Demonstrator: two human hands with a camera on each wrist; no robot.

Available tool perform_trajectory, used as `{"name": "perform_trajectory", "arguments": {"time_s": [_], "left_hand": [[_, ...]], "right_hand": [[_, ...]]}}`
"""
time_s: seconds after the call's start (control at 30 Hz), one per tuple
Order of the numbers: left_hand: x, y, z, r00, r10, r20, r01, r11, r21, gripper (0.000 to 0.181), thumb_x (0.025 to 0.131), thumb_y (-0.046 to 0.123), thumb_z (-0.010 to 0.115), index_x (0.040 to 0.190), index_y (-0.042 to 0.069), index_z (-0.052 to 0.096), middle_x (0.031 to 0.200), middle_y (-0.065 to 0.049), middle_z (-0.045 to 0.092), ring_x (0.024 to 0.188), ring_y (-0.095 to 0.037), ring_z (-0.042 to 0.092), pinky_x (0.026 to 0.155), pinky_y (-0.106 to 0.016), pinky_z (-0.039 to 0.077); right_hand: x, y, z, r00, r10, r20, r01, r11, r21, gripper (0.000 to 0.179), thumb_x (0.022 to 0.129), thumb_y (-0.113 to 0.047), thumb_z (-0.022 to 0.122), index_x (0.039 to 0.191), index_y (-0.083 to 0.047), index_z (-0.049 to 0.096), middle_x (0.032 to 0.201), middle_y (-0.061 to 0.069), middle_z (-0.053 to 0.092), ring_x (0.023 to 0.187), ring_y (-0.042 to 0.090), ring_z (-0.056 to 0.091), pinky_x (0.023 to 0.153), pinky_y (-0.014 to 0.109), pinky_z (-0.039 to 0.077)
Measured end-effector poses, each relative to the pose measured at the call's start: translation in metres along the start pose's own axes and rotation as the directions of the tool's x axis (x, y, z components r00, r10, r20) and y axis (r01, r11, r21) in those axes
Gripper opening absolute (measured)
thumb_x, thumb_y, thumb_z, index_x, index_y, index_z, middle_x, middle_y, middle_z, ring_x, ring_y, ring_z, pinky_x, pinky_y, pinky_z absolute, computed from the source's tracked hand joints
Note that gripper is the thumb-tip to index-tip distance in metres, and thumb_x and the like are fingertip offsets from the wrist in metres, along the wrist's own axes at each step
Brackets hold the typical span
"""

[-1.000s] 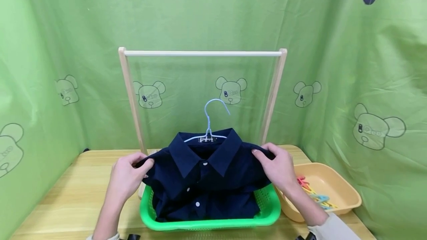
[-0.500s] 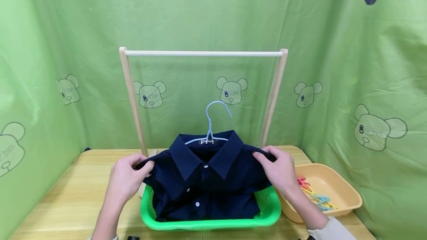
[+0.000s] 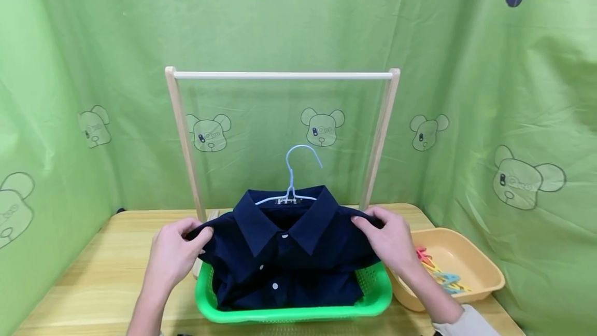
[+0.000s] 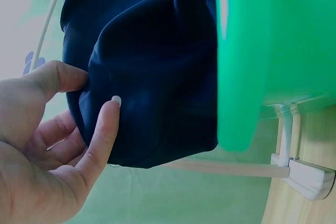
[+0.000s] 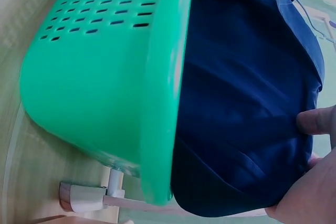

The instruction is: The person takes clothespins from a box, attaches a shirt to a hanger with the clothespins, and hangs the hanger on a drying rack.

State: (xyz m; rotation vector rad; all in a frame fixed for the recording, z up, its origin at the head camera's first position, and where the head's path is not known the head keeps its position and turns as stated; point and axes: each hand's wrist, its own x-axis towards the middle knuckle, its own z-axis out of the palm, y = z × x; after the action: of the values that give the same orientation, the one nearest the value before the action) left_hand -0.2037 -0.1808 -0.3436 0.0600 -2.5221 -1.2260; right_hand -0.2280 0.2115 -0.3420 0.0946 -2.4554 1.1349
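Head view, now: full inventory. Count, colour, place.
table: 1, light wood, lower half of view
basket: 1, green, front centre on table
shirt: 1, navy, partly in basket
hanger: 1, light blue, in shirt's collar
rack: 1, pale wood and white, uprights behind basket
tray: 1, orange, right of basket
clips: several, red, yellow, blue, in tray
dark object: 1, near-black, table's far left corner, unclear
curtain: count unclear, green, behind and both sides
left hand: 1, bare, pinching shirt's shoulder, left
right hand: 1, bare, pinching shirt's shoulder, right
wearer's sleeve: 1, pale grey, lower right edge
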Motion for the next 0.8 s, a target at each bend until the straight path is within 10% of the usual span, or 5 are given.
{"name": "perform_trajectory", "arguments": {"time_s": [0.8], "left_hand": [[0.006, -0.005, 0.001, 0.996, 0.086, -0.038, -0.085, 0.996, 0.025, 0.013, 0.088, 0.022, 0.067, 0.078, 0.018, 0.073, 0.072, 0.006, 0.075, 0.066, -0.007, 0.071, 0.066, -0.025, 0.048]], "right_hand": [[0.005, -0.007, -0.008, 0.995, -0.058, 0.076, 0.066, 0.991, -0.114, 0.023, 0.095, -0.037, 0.069, 0.1, -0.015, 0.073, 0.103, 0.006, 0.075, 0.099, 0.025, 0.066, 0.085, 0.04, 0.048]]}}
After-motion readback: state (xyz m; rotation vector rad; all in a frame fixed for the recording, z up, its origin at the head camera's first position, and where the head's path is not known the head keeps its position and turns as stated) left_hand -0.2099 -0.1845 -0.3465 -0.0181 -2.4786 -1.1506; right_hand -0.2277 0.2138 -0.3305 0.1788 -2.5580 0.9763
